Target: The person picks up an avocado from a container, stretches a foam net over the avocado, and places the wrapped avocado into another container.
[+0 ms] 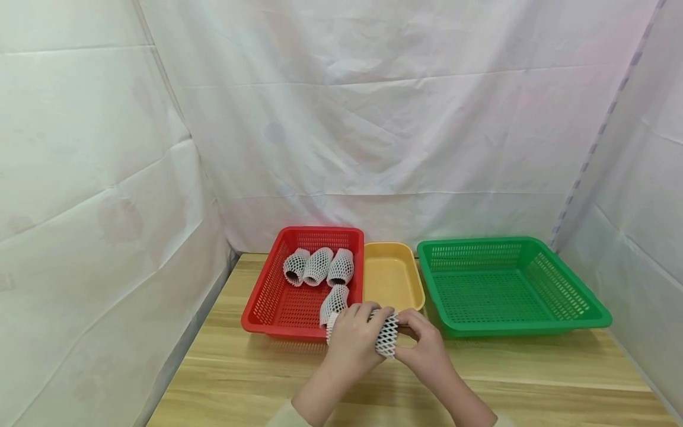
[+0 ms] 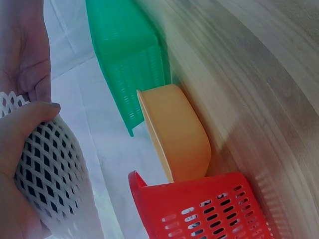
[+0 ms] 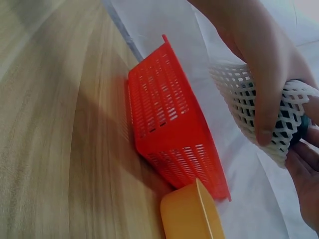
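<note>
My left hand (image 1: 354, 338) grips a white foam net sleeve (image 1: 386, 337) around its middle, in front of the red basket. Inside the mesh sits a dark rounded object (image 3: 301, 130), its kind unclear; its dark green end shows at the sleeve's opening in the right wrist view. At that end, the thumb and fingers of my right hand (image 1: 427, 347) pinch around the object and the net's rim. The left wrist view shows the left thumb (image 2: 37, 113) lying across the mesh.
Several netted dark objects (image 1: 318, 267) lie in the red basket (image 1: 259, 302) at left. A yellow tub (image 1: 392, 279) stands beside it, and a green basket (image 1: 480, 299) stands at right. All are on a wooden table (image 1: 229, 379), with white cloth (image 1: 373, 136) behind.
</note>
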{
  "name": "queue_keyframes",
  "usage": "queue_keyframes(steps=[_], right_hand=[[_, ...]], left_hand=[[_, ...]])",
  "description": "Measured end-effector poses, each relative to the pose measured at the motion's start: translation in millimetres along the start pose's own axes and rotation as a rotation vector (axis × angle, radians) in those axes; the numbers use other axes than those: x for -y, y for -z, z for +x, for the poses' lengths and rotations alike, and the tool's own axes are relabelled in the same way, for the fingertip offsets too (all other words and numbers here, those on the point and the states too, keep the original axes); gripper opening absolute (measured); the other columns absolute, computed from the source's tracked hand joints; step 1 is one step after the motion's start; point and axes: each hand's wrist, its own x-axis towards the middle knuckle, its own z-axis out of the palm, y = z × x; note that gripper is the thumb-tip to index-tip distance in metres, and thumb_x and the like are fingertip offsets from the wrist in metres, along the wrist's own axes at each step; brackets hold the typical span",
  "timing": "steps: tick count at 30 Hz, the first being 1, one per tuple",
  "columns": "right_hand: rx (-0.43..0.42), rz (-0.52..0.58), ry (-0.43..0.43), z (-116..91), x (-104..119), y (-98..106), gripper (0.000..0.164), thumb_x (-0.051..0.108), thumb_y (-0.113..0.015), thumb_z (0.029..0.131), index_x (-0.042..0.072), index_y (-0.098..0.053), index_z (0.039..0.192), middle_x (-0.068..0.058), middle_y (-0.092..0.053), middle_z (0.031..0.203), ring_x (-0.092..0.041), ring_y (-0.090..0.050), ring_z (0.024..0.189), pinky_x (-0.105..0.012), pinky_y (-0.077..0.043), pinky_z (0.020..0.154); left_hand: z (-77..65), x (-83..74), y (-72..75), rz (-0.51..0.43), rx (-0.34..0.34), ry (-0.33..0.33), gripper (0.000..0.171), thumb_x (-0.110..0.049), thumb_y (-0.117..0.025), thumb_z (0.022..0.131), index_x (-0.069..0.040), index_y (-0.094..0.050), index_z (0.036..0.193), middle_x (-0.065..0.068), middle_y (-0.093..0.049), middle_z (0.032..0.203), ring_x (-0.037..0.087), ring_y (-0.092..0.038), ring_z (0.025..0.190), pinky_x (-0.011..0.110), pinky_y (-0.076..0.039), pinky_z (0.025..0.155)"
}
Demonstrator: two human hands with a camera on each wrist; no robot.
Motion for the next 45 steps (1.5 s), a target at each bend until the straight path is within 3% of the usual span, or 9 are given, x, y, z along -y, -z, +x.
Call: queue_keyframes(steps=[7,11,15,19,24,28,32,39,45], right_hand=[[-0.027,0.070,0.100,1.3,-0.6,9.0,0.034,-0.010,-0.068,0.084,-0.001,-0.060,0.116,-0.013,-0.057,0.115,-0.018,-0.057,0.105,-0.025,-0.047,0.093],[0.024,0.125,-0.003,0.6,0.3,11.2,0.050,0.000,-0.069,0.088,-0.001,-0.046,0.133,-0.014,-0.050,0.131,-0.023,-0.053,0.115,-0.026,-0.045,0.097],[0.118,0.109,-0.175,-1.5,-0.6,5.4,0.074,0.011,-0.078,0.083,0.010,-0.037,0.144,-0.012,-0.047,0.139,-0.028,-0.051,0.122,-0.032,-0.043,0.100],[0.117,0.059,-0.267,-2.9,0.5,-2.5,0.078,0.017,-0.082,0.078,0.018,-0.041,0.144,-0.005,-0.054,0.132,-0.023,-0.052,0.120,-0.041,-0.040,0.103],[0.069,0.023,-0.222,-2.8,3.3,-1.9,0.067,0.020,-0.083,0.078,0.019,-0.051,0.136,0.000,-0.057,0.128,-0.019,-0.054,0.115,-0.046,-0.041,0.101],[0.031,0.037,-0.168,-3.6,2.8,3.6,0.058,0.016,-0.079,0.082,0.013,-0.053,0.133,-0.004,-0.058,0.124,-0.017,-0.057,0.110,-0.035,-0.046,0.096],[-0.014,0.170,-0.149,-3.8,2.0,10.5,0.048,0.002,-0.068,0.089,0.001,-0.049,0.133,-0.013,-0.057,0.119,-0.017,-0.061,0.101,-0.028,-0.053,0.083],[-0.134,0.288,-0.178,-1.2,3.0,17.4,0.049,-0.002,-0.061,0.092,-0.002,-0.040,0.137,-0.008,-0.053,0.121,-0.013,-0.060,0.103,-0.026,-0.054,0.081],[-0.159,0.268,-0.136,-1.0,1.2,15.3,0.065,-0.011,-0.071,0.081,-0.001,-0.038,0.136,-0.013,-0.046,0.132,-0.012,-0.054,0.115,-0.021,-0.049,0.089]], left_hand=[[0.2,2.8,5.5,-0.018,0.039,0.035,0.064,-0.032,-0.089,0.061,-0.018,-0.063,0.117,0.001,-0.063,0.108,0.021,-0.061,0.094,0.037,-0.053,0.080],[0.6,4.4,9.2,-0.017,0.059,0.057,0.070,-0.033,-0.091,0.058,-0.017,-0.061,0.119,0.000,-0.061,0.110,0.020,-0.060,0.096,0.037,-0.052,0.084],[1.8,2.3,8.9,-0.013,0.033,0.035,0.075,-0.038,-0.090,0.058,-0.014,-0.057,0.121,0.002,-0.062,0.108,0.020,-0.061,0.093,0.035,-0.053,0.079],[2.7,-1.4,8.0,-0.017,0.012,0.024,0.083,-0.040,-0.089,0.059,-0.013,-0.052,0.128,0.004,-0.061,0.110,0.020,-0.061,0.094,0.035,-0.052,0.079],[2.6,-1.7,10.2,-0.042,0.032,0.035,0.088,-0.045,-0.088,0.061,-0.015,-0.050,0.134,0.002,-0.060,0.116,0.019,-0.060,0.100,0.035,-0.051,0.082],[0.4,2.2,10.0,-0.048,0.071,0.053,0.093,-0.053,-0.088,0.060,-0.018,-0.048,0.137,0.001,-0.059,0.118,0.019,-0.058,0.105,0.037,-0.050,0.088],[-3.5,8.3,7.8,-0.079,0.093,0.138,0.096,-0.049,-0.090,0.060,-0.016,-0.046,0.139,0.003,-0.059,0.120,0.021,-0.056,0.110,0.040,-0.046,0.095],[-7.5,8.8,4.5,-0.300,0.141,0.465,0.097,-0.039,-0.079,0.079,0.000,-0.025,0.150,0.016,-0.049,0.138,0.032,-0.050,0.122,0.047,-0.042,0.101],[-7.0,5.2,4.4,-0.356,0.205,0.581,0.064,-0.039,-0.066,0.090,-0.002,-0.051,0.138,0.012,-0.059,0.126,0.030,-0.055,0.116,0.047,-0.045,0.097]])
